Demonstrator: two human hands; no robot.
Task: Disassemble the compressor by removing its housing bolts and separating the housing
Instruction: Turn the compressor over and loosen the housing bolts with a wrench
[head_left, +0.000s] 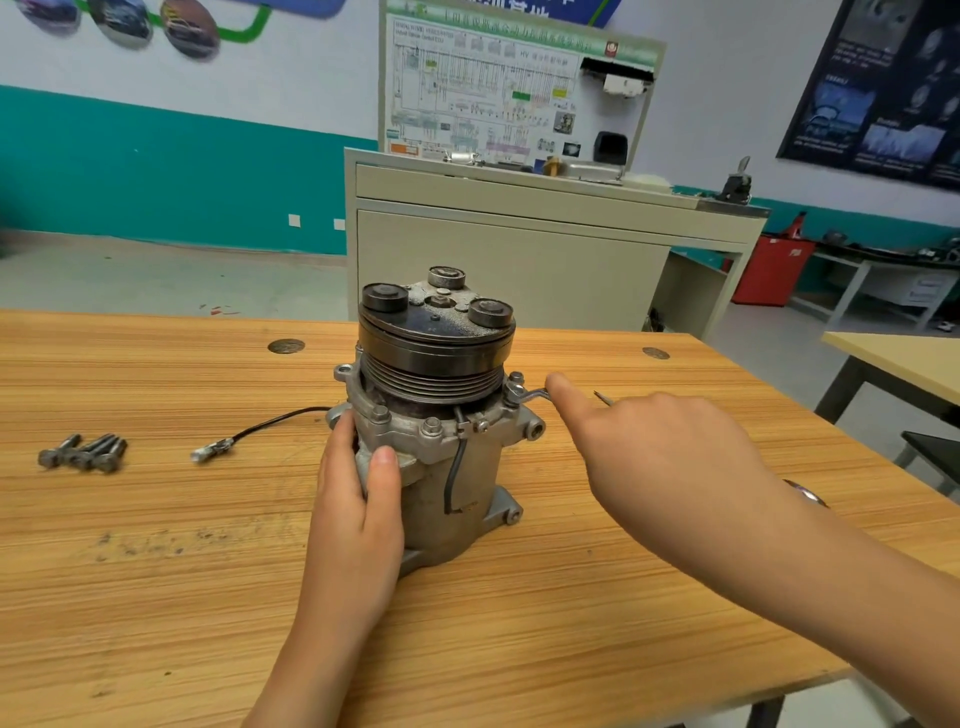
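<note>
— Wooden desk (156, 571), teal wall behind, and the compressor (436, 514) stands upright mid-frame with its pulley (431, 374) on top. What's the step, do you reckon?
— A housing bolt, I'd say. The right hand (660, 457) grasps a small wrench (532, 395), forefinger laid along it, with its head on the flange bolt (514, 387) at the right of the housing. The left hand (358, 509) is wrapped round the body at lower left, thumb on the front, bracing it.
— How to do it well?
— Keep the wrench square on the head and take short swings. The pulley rim overhangs just above, so there's little room. Brace hard with the left hand, or the whole unit may twist on the desk.
— Anything in the way?
— A black wire (270, 423) trails out left of the housing, its plug lying on the desk, and a length hangs down the front. Two bolt heads (431, 426) on the front flange aren't out yet. Loose bolts (83, 452) lie together at far left, well apart from the work. A grey cabinet (519, 260) with a wiring board stands behind, no bother
</note>
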